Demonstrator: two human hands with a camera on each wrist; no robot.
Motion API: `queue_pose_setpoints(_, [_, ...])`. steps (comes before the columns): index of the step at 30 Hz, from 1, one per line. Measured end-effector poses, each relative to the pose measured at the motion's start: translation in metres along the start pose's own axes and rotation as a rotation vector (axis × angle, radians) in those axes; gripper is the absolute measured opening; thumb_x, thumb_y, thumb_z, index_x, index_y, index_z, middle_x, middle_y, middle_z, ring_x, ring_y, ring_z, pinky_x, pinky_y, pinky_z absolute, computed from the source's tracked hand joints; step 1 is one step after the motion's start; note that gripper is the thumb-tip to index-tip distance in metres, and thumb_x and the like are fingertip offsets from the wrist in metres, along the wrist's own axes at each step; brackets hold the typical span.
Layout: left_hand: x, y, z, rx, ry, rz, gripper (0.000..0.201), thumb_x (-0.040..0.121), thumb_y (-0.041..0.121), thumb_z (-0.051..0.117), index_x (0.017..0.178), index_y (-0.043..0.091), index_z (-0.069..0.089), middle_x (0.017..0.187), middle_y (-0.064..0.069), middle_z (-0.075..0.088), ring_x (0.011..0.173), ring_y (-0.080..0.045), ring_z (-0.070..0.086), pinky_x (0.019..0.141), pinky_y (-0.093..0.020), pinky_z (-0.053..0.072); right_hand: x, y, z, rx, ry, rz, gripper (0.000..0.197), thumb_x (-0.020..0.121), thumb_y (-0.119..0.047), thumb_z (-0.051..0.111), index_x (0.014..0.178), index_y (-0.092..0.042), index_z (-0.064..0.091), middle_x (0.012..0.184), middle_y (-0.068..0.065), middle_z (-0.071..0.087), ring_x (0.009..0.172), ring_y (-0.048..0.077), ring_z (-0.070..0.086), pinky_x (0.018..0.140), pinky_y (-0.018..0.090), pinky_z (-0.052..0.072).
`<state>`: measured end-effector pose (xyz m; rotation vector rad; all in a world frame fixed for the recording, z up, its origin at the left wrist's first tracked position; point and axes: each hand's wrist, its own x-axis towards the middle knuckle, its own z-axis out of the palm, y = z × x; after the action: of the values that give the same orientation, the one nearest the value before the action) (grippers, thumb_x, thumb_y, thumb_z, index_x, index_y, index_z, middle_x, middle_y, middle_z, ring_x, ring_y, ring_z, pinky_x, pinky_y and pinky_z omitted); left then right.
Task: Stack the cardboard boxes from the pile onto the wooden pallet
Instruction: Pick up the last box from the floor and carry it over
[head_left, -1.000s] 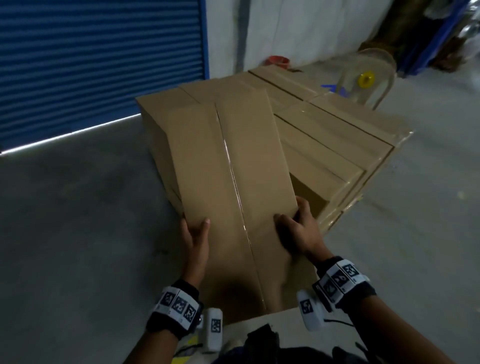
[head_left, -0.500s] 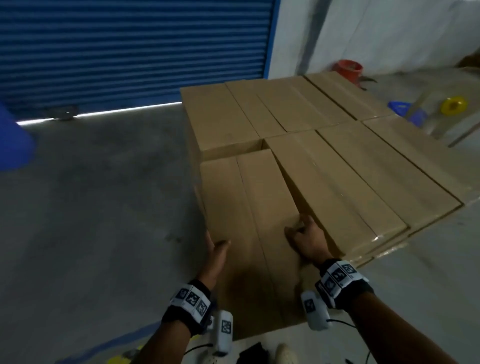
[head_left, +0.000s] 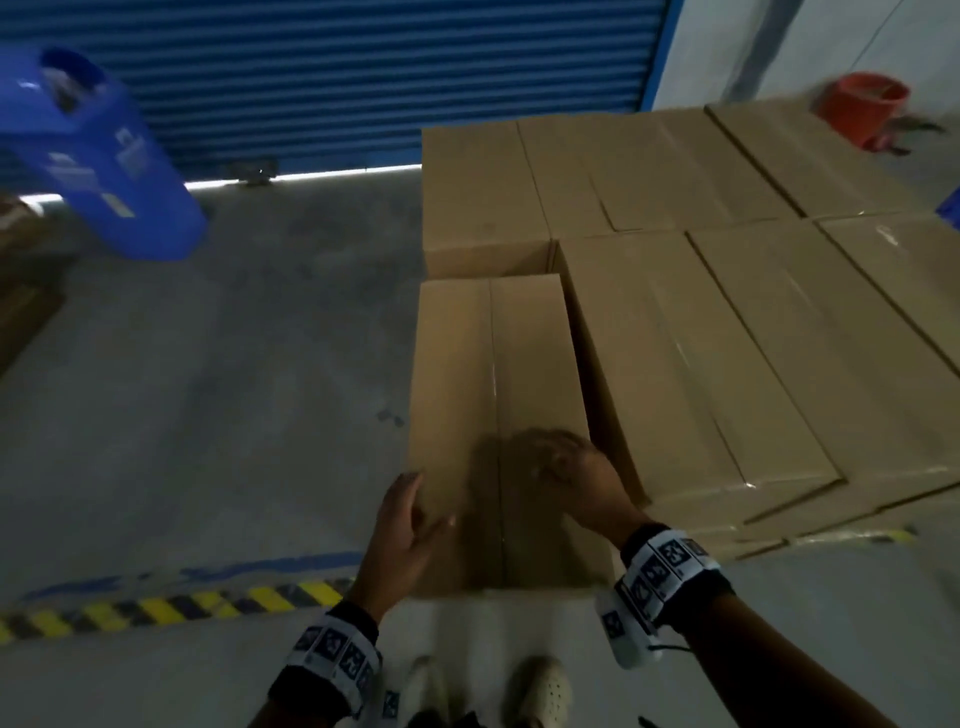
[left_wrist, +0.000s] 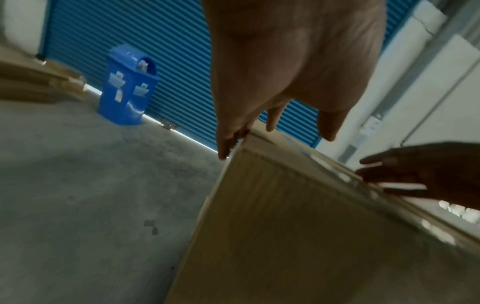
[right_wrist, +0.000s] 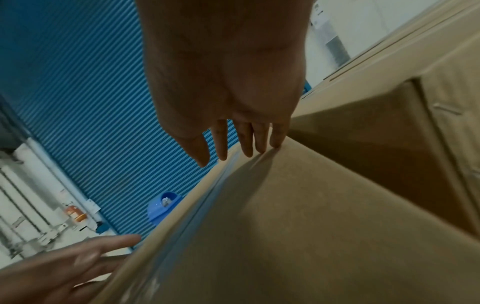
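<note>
A long taped cardboard box (head_left: 493, 389) lies flat at the near left corner of the stack of boxes (head_left: 727, 338), one level lower than its neighbours. My left hand (head_left: 410, 525) is at the box's near left edge with straight fingers (left_wrist: 228, 142) along its side and the thumb over the top. My right hand (head_left: 571, 467) hovers over the near right part of the top, its spread fingertips (right_wrist: 275, 142) just touching the box's right edge. Neither hand grips anything. The boxes hide the pallet.
A blue bin (head_left: 98, 156) stands at the left before a blue roller shutter (head_left: 337, 78). An orange bucket (head_left: 862, 109) sits behind the stack. A yellow-black floor stripe (head_left: 182, 608) runs at my left, my shoes (head_left: 540, 691) below. Bare concrete lies left of the stack.
The box went from tilted in my hands down into the gap at the stack's near left corner. Both hands have let go of its sides and opened.
</note>
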<state>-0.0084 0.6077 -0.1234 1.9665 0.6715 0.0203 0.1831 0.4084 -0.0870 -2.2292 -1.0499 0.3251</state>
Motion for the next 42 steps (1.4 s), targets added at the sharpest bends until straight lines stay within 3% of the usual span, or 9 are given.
queue_pose_setpoints(2, [-0.02, -0.011, 0.008, 0.224, -0.045, 0.131, 0.101, 0.073, 0.091, 0.049, 0.154, 0.038, 0.019, 0.169, -0.007, 0.0, 0.155, -0.029, 0.003, 0.122, -0.041, 0.018, -0.007, 0.003, 0.002, -0.054, -0.05, -0.011, 0.03, 0.09, -0.014, 0.068, 0.119, -0.008, 0.067, 0.131, 0.01, 0.061, 0.117, 0.029, 0.059, 0.093, 0.036, 0.05])
queue_pose_setpoints(5, [-0.03, -0.03, 0.02, 0.595, -0.064, 0.298, 0.115, 0.07, 0.092, 0.05, 0.159, 0.025, 0.022, 0.167, -0.007, -0.02, 0.154, -0.031, -0.013, 0.118, -0.046, 0.013, -0.02, 0.005, 0.002, -0.147, -0.164, 0.079, 0.043, 0.093, -0.027, 0.063, 0.134, -0.015, 0.059, 0.146, 0.009, 0.047, 0.134, 0.027, 0.045, 0.105, 0.041, 0.043])
queue_pose_setpoints(10, [-0.011, -0.033, 0.028, 0.707, 0.02, 0.309, 0.111, 0.063, 0.06, 0.081, 0.155, 0.024, 0.03, 0.168, -0.015, 0.006, 0.152, -0.041, 0.012, 0.11, -0.058, 0.039, -0.045, 0.008, -0.013, -0.444, -0.347, 0.217, 0.061, 0.092, -0.03, 0.055, 0.15, -0.028, 0.037, 0.164, 0.003, 0.011, 0.153, 0.028, 0.001, 0.121, 0.052, 0.016])
queue_pose_setpoints(14, [0.006, -0.026, 0.032, 0.665, 0.053, 0.348, 0.102, 0.066, 0.066, 0.068, 0.153, 0.019, 0.039, 0.164, -0.02, 0.019, 0.15, -0.041, 0.017, 0.108, -0.058, 0.039, -0.054, 0.027, -0.037, -0.562, -0.307, 0.407, 0.075, 0.095, -0.034, 0.05, 0.158, -0.024, 0.012, 0.166, 0.011, -0.01, 0.151, 0.034, -0.014, 0.119, 0.06, 0.004])
queue_pose_setpoints(21, [0.036, -0.001, 0.04, 0.624, 0.028, 0.284, 0.105, 0.076, 0.055, 0.079, 0.159, 0.018, 0.025, 0.168, -0.017, -0.003, 0.154, -0.037, -0.007, 0.121, -0.054, 0.023, -0.068, 0.044, -0.052, -0.534, -0.359, 0.429, 0.097, 0.085, -0.005, 0.052, 0.158, -0.019, -0.011, 0.166, 0.006, -0.013, 0.152, 0.027, -0.011, 0.121, 0.052, 0.005])
queue_pose_setpoints(28, [0.047, 0.012, 0.053, 0.602, 0.047, 0.263, 0.104, 0.075, 0.045, 0.084, 0.158, 0.019, 0.028, 0.167, -0.02, 0.0, 0.153, -0.04, -0.004, 0.119, -0.056, 0.026, -0.054, 0.046, -0.064, -0.636, -0.333, 0.361, 0.084, 0.085, -0.007, 0.055, 0.157, -0.021, 0.015, 0.161, 0.004, 0.016, 0.143, 0.031, 0.022, 0.108, 0.053, 0.035])
queue_pose_setpoints(33, [0.053, 0.022, 0.054, 0.579, 0.054, 0.231, 0.105, 0.073, 0.042, 0.087, 0.158, 0.019, 0.03, 0.167, -0.017, -0.002, 0.153, -0.039, -0.005, 0.12, -0.055, 0.023, -0.041, 0.051, -0.07, -0.667, -0.298, 0.332, 0.069, 0.087, -0.011, 0.055, 0.15, -0.025, 0.03, 0.147, 0.007, 0.033, 0.129, 0.033, 0.035, 0.095, 0.056, 0.043])
queue_pose_setpoints(38, [0.052, 0.021, 0.053, 0.583, 0.035, 0.202, 0.111, 0.071, 0.061, 0.081, 0.159, 0.022, 0.026, 0.168, -0.014, -0.007, 0.153, -0.033, -0.011, 0.122, -0.053, 0.02, -0.039, 0.058, -0.064, -0.679, -0.285, 0.326, 0.071, 0.085, -0.015, 0.058, 0.149, -0.026, 0.03, 0.143, 0.007, 0.032, 0.126, 0.033, 0.035, 0.093, 0.056, 0.044])
queue_pose_setpoints(42, [0.049, 0.021, 0.049, 0.458, 0.018, 0.188, 0.119, 0.068, 0.091, 0.049, 0.16, 0.022, 0.021, 0.168, -0.009, -0.009, 0.154, -0.026, -0.013, 0.122, -0.048, 0.014, -0.036, 0.052, -0.061, -0.72, -0.329, 0.357, 0.085, 0.081, -0.031, 0.069, 0.151, -0.02, 0.022, 0.145, 0.012, 0.028, 0.129, 0.037, 0.031, 0.096, 0.059, 0.043])
